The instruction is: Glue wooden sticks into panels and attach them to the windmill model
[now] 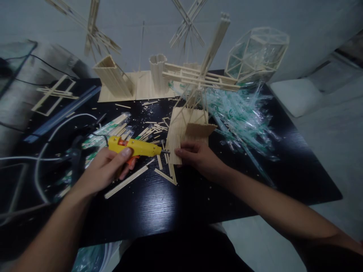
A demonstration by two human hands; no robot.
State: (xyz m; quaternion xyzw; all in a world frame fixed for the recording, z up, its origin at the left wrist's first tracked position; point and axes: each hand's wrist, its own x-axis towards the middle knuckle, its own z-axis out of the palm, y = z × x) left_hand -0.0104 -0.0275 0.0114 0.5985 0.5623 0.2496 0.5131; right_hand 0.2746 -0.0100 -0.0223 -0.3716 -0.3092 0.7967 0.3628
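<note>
My left hand (113,164) is wrapped round a yellow hot glue gun (141,146) with an orange trigger. The gun's nozzle points right, at the near left edge of a panel of wooden sticks (173,139). That panel is pinched at its near end by my right hand (198,156), thumb on top; the other fingers are partly hidden. A smaller upright stick panel (200,130) stands on it. Behind rises a windmill-like stick frame (200,81). Whether the nozzle touches the wood I cannot tell.
Loose sticks (127,181) and offcuts litter the black table (159,211). Plastic wrappers (241,113) pile up at the right. Stick towers (116,79) stand at the back, with a polygonal stick frame (256,54). A white cable (39,166) loops at the left.
</note>
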